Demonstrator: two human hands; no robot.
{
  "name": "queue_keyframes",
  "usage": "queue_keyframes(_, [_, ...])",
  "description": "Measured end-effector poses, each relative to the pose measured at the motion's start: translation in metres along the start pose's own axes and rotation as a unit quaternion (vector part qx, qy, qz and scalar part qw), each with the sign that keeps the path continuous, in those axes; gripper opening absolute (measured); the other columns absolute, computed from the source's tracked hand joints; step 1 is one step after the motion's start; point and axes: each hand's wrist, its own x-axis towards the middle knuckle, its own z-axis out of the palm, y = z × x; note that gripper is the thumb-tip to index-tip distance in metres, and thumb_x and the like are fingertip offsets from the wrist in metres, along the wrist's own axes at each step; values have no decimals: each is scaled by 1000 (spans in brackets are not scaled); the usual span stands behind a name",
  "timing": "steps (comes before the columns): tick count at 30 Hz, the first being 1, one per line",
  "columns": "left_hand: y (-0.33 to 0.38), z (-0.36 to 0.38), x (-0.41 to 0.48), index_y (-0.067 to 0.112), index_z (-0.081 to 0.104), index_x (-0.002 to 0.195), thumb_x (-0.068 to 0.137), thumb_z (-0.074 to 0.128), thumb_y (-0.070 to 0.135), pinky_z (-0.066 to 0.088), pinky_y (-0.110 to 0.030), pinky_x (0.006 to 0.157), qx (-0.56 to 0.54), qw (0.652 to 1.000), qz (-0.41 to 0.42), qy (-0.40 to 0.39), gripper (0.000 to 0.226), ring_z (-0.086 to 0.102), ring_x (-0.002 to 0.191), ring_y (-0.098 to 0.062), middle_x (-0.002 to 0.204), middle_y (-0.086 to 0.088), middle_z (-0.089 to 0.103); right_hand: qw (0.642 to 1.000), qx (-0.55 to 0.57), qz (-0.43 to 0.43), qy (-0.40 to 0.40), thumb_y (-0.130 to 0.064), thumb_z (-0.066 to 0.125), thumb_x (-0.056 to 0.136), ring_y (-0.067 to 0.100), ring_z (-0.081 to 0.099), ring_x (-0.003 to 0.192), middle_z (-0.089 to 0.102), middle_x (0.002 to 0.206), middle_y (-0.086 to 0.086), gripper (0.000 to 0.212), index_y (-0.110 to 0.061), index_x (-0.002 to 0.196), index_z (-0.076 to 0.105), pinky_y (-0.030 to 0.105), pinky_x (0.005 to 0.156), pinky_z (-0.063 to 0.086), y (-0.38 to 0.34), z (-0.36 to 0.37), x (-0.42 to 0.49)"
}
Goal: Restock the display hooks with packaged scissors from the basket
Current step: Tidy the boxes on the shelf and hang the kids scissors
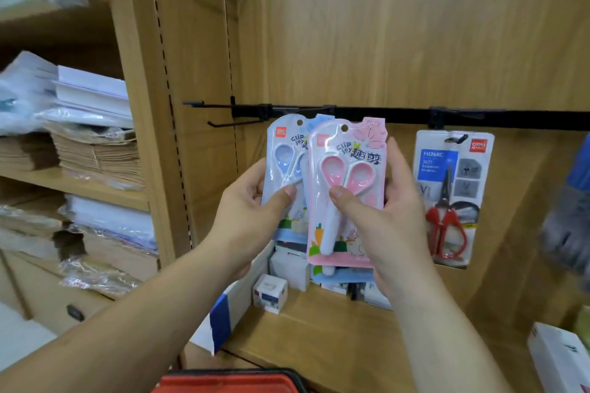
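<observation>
Left hand [252, 201] pinches the blue scissors pack [282, 169], right hand [383, 217] grips the pink scissors pack [346, 188]. Both hang-holes sit below the black hooks [230, 122]; a misaligned push could bend the card.

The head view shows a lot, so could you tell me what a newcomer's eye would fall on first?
Centrally, a pink scissors pack in the right hand overlaps a blue scissors pack in the left hand, both below the black rail. Right of them a red-handled scissors pack hangs from that rail; to their left a bare hook juts out.
</observation>
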Motion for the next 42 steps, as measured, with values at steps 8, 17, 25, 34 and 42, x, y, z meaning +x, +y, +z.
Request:
queue_keyframes(8, [-10, -2, 1, 29, 65, 128, 108, 58, 22, 62, -43, 94, 39, 999, 16, -14, 23, 73, 112, -14, 117, 8, 77, 1000, 17, -1, -25, 4, 78, 91, 11, 69, 123, 72, 134, -10, 79, -31, 154, 48, 38, 100, 60, -5, -2, 5])
queue_keyframes(17, [-6, 9, 35, 26, 68, 124, 99, 69, 23, 51, -15, 57, 99, 992, -81, 7, 25, 68, 71, -5, 91, 7, 77, 999, 39, 9, -18, 7, 78, 90, 17, 73, 118, 76, 128, -5, 77, -36, 148, 52, 35, 88, 63, 0, 2, 5])
queue_keyframes(25, [5, 11, -13, 18, 70, 119, 107, 58, 26, 62, -35, 88, 28, 996, -87, -2, 19, 75, 97, -19, 108, -3, 78, 997, 71, 25, 16, 6, 78, 90, 15, 73, 118, 75, 130, -5, 83, -40, 153, 48, 38, 88, 63, 8, 6, 3])
queue_keyframes(34, [11, -9, -10, 9, 60, 123, 99, 69, 9, 60, -48, 88, -126, 986, -113, 9, 26, 74, 95, -34, 109, -18, 77, 994, 84, 22, 64, 0, 82, 88, 13, 74, 115, 77, 125, -4, 70, -24, 147, 55, 41, 95, 61, 11, 34, 2])
queue_keyframes(42, [6, -19, -6, 13, 58, 124, 105, 61, 17, 62, -45, 82, -139, 986, -89, 27, 19, 76, 98, -28, 110, -10, 79, 993, 94, 39, 65, 6, 78, 88, 10, 75, 111, 78, 121, -6, 68, -28, 143, 56, 33, 91, 62, 13, 31, 2])
